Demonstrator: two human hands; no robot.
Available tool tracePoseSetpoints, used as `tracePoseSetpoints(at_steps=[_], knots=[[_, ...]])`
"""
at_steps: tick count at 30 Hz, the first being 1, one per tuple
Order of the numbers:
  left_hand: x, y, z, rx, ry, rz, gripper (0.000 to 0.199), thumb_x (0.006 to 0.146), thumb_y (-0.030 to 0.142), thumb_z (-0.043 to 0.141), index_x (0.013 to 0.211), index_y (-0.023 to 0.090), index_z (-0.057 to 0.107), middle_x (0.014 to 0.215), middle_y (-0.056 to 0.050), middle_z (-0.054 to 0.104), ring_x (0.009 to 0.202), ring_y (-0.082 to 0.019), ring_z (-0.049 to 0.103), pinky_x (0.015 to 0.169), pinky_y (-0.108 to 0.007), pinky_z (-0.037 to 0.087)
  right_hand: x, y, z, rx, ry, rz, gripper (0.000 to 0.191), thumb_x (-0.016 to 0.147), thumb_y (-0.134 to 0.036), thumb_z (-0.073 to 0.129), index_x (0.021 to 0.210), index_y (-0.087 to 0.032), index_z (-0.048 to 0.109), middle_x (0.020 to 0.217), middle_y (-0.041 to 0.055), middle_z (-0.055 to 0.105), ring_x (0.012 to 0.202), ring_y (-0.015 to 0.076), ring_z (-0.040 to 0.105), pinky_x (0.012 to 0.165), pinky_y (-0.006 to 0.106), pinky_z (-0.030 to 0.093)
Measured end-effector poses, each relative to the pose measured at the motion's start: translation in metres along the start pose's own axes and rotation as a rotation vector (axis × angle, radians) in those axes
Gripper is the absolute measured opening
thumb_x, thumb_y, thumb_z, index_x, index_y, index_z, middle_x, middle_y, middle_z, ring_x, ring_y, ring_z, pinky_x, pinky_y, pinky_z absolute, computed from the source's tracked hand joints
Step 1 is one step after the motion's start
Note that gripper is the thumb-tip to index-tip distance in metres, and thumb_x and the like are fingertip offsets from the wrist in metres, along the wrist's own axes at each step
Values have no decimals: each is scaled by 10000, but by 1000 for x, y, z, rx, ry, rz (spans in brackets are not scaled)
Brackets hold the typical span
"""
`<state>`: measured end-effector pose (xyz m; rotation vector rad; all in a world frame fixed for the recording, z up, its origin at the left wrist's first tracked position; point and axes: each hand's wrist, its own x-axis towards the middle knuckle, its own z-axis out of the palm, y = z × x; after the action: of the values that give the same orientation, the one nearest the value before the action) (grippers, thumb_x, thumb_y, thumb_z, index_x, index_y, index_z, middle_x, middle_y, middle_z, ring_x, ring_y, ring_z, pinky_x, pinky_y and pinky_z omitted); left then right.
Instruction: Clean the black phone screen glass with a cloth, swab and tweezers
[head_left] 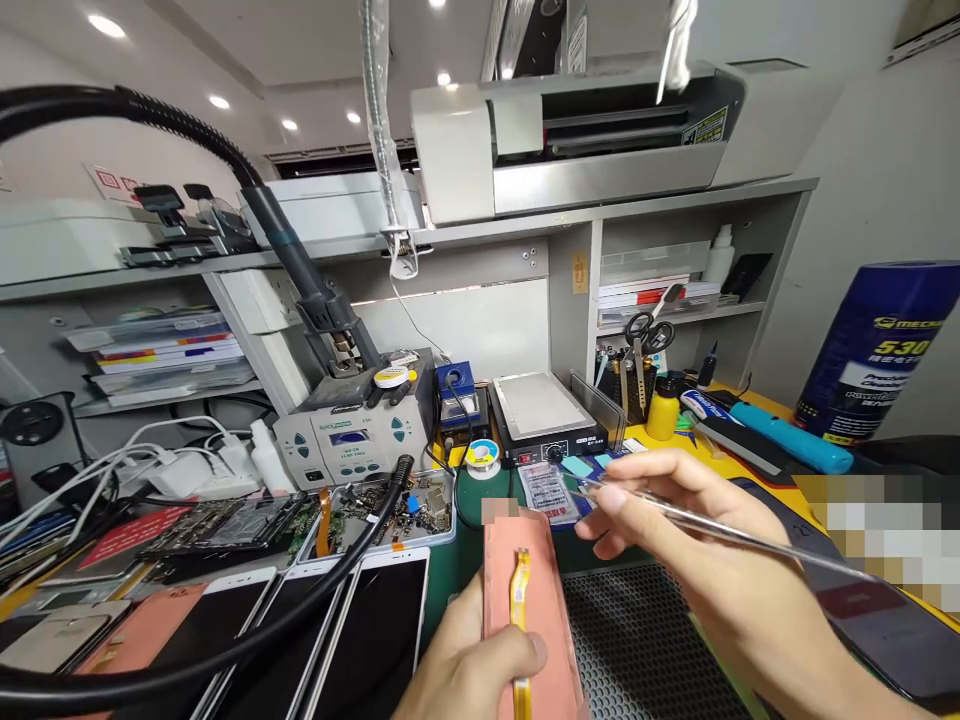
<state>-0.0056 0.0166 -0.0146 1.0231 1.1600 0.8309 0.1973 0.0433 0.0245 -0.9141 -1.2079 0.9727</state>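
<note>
My left hand point(472, 665) is closed around a salmon-pink phone back panel point(546, 590), held tilted near the bottom middle. A yellow flex cable point(519, 595) runs lengthwise along the panel, and my left thumb presses on its lower part. To the right, my right hand point(705, 550) pinches a slim silver metal tool point(750, 538) between thumb and fingers. The tool's shaft slants back past my wrist; its tip is too small to make out clearly. My right fingers are apart from the panel, above a dark perforated mat point(630, 630).
White-edged phone screens point(382, 620) lie at left beneath a black hose point(330, 590). Behind them are a parts tray point(442, 500), a hot-air station point(352, 440) and a heating plate point(544, 405). A blue spray can point(877, 350) and dark phone point(862, 600) are at right.
</note>
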Motion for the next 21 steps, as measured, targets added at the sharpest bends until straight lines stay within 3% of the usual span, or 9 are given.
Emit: tracePoseSetpoints(at_steps=[4,8,12,16,19,21], knots=[[1,2,7,25,-76,87,458,723,186,624,1180,164,636,1205,-113,685,1056,-282,636,903,-360,493,9,0,-4,159,-71,151,334,786,-410,845,962,-201,654,708,29,753,641,188,715,568,258,566],[4,3,15,-10,-149,162,394,721,131,603,1114,138,574,985,-77,710,881,-208,663,789,-309,499,14,0,-7,214,-146,262,375,795,-407,837,1000,-175,624,648,48,766,518,141,620,553,263,509],[3,3,15,-9,-133,83,339,788,186,593,1112,132,510,777,-28,681,649,-154,640,626,-264,488,15,0,-9,245,-178,273,335,801,-391,833,969,-179,634,636,25,752,535,138,620,553,257,494],[-1,7,12,85,-41,-12,348,809,250,573,1137,145,517,782,-25,669,561,-142,624,491,-227,459,17,3,-9,245,-167,275,306,793,-378,837,928,-179,649,618,16,736,520,133,619,537,253,490],[-3,14,11,268,-35,-62,338,847,285,536,1155,146,541,737,-10,658,471,-135,599,424,-213,418,19,3,-10,240,-162,282,306,785,-379,847,930,-188,656,632,-3,719,547,143,644,526,250,488],[-5,20,10,437,-27,-81,282,879,277,494,1114,147,580,600,42,594,358,-100,473,389,-200,333,19,3,-10,239,-170,295,309,783,-380,851,935,-193,657,650,-12,711,566,146,654,526,249,489]])
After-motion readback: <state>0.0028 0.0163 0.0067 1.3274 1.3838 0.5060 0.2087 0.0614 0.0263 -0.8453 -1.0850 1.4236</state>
